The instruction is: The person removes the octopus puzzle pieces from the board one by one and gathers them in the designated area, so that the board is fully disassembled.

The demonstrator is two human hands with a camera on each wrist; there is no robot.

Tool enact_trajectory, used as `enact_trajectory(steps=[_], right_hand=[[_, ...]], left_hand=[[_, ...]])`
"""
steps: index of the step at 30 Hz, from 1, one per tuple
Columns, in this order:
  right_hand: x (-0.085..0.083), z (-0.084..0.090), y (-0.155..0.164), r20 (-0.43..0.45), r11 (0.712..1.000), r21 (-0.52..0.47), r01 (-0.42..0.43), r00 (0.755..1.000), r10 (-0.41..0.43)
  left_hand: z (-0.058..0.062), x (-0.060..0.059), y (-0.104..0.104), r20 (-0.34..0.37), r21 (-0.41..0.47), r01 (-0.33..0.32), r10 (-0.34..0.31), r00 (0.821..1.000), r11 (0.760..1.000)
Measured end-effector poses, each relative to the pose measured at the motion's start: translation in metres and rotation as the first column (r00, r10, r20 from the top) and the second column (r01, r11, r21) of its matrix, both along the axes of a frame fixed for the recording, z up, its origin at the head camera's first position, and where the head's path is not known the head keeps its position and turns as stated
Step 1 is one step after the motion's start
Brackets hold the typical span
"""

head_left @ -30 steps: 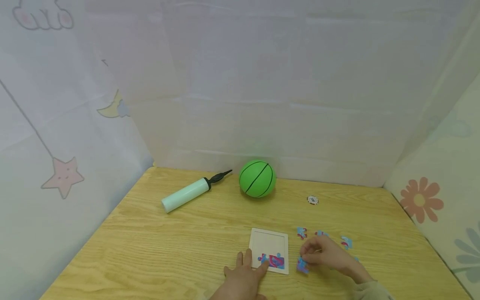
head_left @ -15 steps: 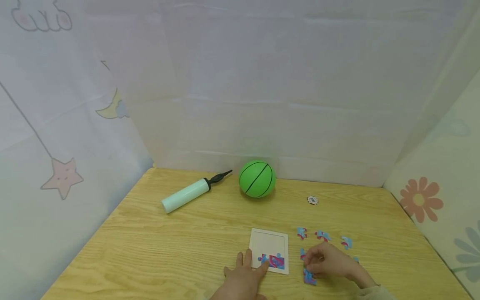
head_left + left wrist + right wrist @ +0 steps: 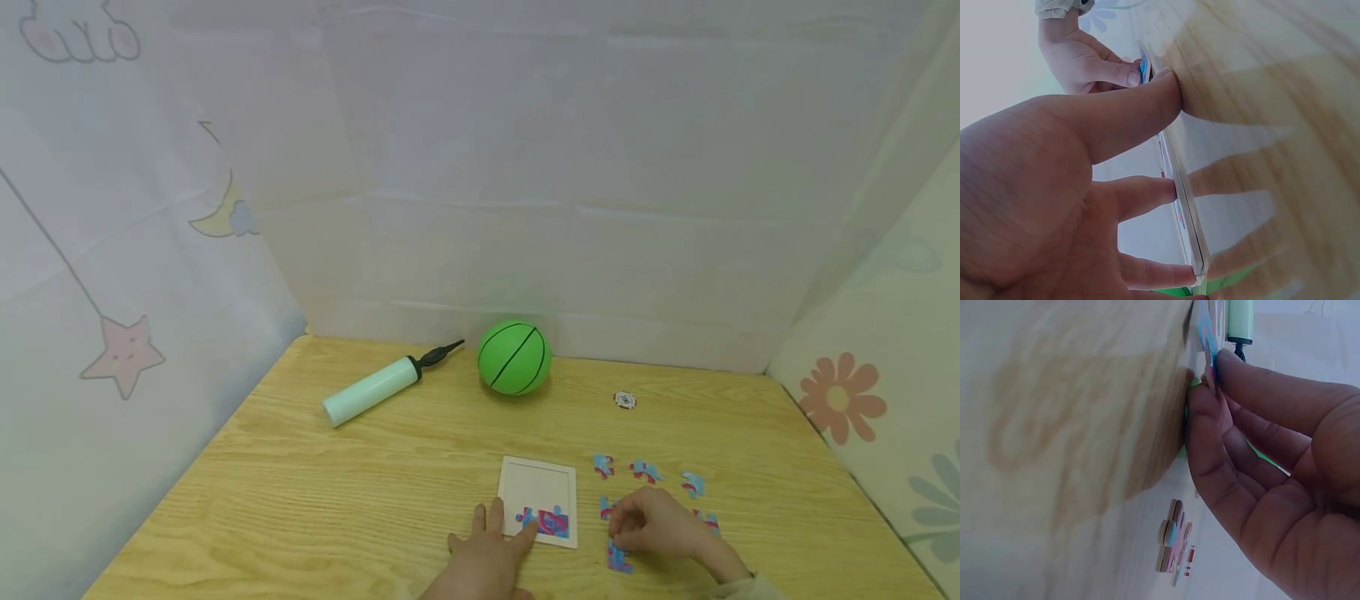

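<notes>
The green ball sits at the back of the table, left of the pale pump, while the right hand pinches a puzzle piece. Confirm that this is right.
One thing is wrong: the green ball lies to the right of the pale pump, by its black nozzle, as the head view shows. It does sit at the back of the table, and the right hand does pinch a puzzle piece.

Light was soft, even and bright, with faint shadows; wrist views were blurred close up, and the head view bowed at its edges.
</notes>
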State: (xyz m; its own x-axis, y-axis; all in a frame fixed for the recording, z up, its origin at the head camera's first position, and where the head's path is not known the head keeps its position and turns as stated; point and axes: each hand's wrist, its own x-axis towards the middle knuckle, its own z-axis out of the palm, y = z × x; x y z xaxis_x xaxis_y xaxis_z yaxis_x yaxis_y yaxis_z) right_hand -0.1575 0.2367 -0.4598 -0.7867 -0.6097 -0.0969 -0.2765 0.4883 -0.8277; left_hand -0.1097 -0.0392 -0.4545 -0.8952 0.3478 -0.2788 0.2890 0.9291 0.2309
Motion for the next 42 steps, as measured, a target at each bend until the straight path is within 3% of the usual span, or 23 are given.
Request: enact_trajectory(steps=[7, 30, 38, 42], right_hand=[[0.002, 0.000, -0.001, -0.060, 0.998, 0.055, 0.039, 0.998, -0.035], [0.006, 0.002, -0.002, -0.111, 0.996, 0.075, 0.050, 0.993, -0.042], [0.003, 0.007, -0.008, -0.265, 0.999, 0.037, 0.010, 0.964, 0.000], [0.002, 0.012, -0.017, -0.228, 0.999, 0.047, 0.013, 0.974, -0.002]], left_hand=[[0.001, 0.001, -0.001, -0.026, -0.003, 0.018, -0.018, 0.999, 1.000], [0.001, 0.000, 0.001, -0.033, -0.029, 0.039, -0.040, 0.999, 0.999], [0.000, -0.001, -0.001, -0.014, 0.024, 0.036, -0.035, 0.999, 0.999], [0.001, 0.000, -0.001, -0.005, 0.056, 0.028, -0.028, 1.000, 0.998]])
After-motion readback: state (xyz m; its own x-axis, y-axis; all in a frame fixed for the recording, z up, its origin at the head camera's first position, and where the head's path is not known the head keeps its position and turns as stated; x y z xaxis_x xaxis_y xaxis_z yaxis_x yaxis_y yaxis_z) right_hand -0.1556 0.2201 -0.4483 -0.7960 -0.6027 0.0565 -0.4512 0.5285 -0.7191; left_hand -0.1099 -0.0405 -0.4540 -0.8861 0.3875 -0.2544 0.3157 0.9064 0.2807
